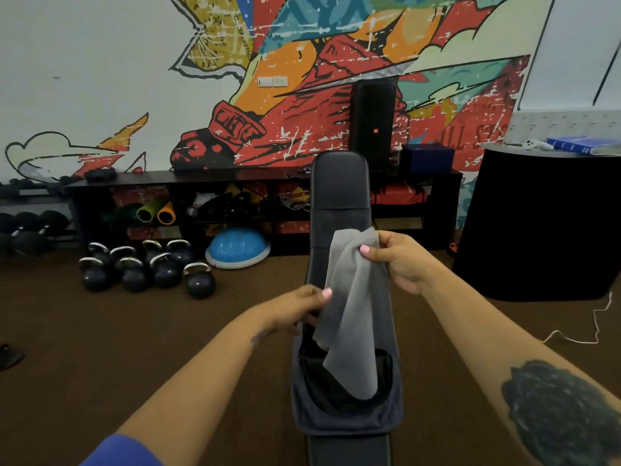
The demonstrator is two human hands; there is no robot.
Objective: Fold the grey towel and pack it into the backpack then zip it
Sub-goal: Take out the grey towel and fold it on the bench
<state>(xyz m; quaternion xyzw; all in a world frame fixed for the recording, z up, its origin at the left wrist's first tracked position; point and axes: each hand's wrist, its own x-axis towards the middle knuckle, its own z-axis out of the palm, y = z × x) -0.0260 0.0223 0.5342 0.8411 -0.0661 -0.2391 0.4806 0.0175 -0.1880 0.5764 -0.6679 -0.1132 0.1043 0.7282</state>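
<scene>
Our right hand [398, 260] pinches the top corner of the grey towel [353, 307], fingers closed on the cloth; our left hand [299, 307] grips its left edge lower down. The towel is thin, plain grey, hanging crumpled in loose folds. Its lower end dangles over the open mouth of the backpack [346, 412], which lies on the bench [339, 183].

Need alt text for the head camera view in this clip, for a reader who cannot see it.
Two bare hands hold a grey towel above an open dark backpack lying on a black padded bench: the right hand pinches its top, the left hand its side edge. Kettlebells sit on the gym floor before a colourful mural.
</scene>
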